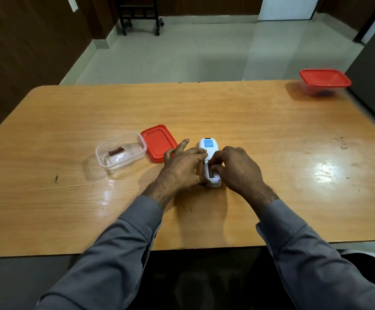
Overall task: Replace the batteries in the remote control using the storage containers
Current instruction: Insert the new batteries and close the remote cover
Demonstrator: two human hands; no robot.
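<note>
Bright overhead glare on table [271,135], wide-angle edge warp.

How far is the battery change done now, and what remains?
Done: one container stands open, its red lid beside it, one battery still inside. In hand: the remote lies face down, its compartment open; the left hand steadies it while the right hand presses a battery in. Left, probably: the second battery and the cover. The far container stays lidded.

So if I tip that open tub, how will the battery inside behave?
The battery is a smooth cylinder lying on its side, so it will probably roll across the tub. The clear floor looks slick, so it may slide too. It looks small, so likely light.
</note>
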